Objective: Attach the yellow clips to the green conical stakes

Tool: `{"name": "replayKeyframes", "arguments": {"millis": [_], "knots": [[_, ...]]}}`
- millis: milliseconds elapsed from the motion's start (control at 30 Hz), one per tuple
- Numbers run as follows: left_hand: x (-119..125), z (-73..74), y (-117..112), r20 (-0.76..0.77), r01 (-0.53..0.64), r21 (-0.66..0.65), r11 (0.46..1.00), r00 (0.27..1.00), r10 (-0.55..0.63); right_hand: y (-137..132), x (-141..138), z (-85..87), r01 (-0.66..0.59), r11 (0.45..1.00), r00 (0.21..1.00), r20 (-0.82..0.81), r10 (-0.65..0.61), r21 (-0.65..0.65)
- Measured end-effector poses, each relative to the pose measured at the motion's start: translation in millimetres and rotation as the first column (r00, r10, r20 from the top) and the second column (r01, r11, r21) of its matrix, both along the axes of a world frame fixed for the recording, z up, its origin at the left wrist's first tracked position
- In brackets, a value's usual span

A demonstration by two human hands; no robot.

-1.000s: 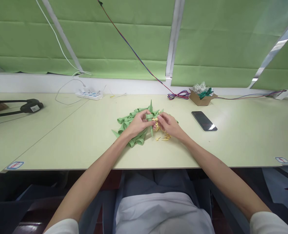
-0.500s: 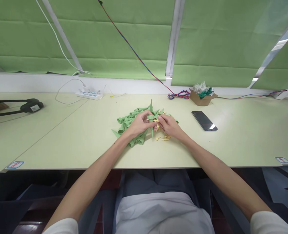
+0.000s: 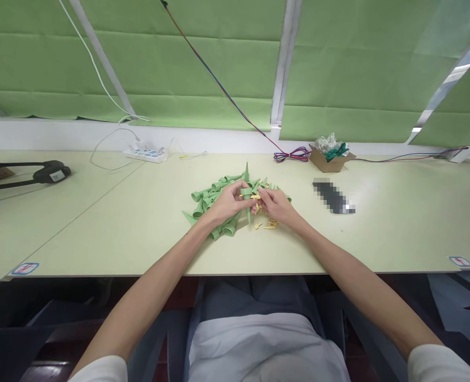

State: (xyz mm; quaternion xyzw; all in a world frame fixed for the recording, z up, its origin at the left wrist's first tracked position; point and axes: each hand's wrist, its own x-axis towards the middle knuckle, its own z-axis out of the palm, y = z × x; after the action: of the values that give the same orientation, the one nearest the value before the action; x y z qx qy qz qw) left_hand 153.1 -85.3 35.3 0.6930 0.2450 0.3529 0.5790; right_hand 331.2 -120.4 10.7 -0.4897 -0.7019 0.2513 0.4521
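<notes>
My left hand [image 3: 231, 202] is closed around a green plastic spike [image 3: 247, 194], which has a collared end and a long point reaching down toward the table. Between the fingertips of my right hand [image 3: 278, 205] is a small yellow plastic peg [image 3: 255, 197], held crosswise against the side of the spike near its collar. Whether the peg's tip sits inside the spike cannot be made out. Beneath and to the left of my hands lies a pile of similar green spikes [image 3: 229, 229]. More small yellow pegs [image 3: 271, 225] are scattered under my right hand.
To the right lies a phone [image 3: 333, 197], blurred into blocks. Behind it stands a small cardboard box [image 3: 327, 162] with clear and green plastic, beside coiled red and blue wire [image 3: 292, 154]. A power strip [image 3: 146, 154] and a black strapped object [image 3: 51, 172] are at left.
</notes>
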Motion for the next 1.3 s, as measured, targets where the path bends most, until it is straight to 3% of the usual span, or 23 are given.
{"name": "replayKeyframes", "arguments": {"millis": [233,600,1067,1300], "knots": [[-0.8,0.1,2.4,0.004,-0.022,-0.006,1.0,1.0,0.022,-2.5,0.9,0.8,-0.047,0.999,0.995,-0.091,0.048,0.006],[-1.2,-0.1,0.2,0.007,0.027,0.0,1.0,1.0,-0.027,-2.6,0.8,0.9,-0.021,0.999,0.999,0.029,0.02,0.027],[0.6,0.0,-0.4,-0.005,0.029,-0.02,0.999,1.0,-0.029,1.6,0.0,-3.7,-0.02,0.999,1.0,-0.014,0.02,-0.026],[-0.5,0.2,1.6,0.033,0.005,-0.014,1.0,0.999,-0.005,-3.6,-0.9,4.4,-0.022,1.0,0.996,-0.088,0.021,-0.012]]}}
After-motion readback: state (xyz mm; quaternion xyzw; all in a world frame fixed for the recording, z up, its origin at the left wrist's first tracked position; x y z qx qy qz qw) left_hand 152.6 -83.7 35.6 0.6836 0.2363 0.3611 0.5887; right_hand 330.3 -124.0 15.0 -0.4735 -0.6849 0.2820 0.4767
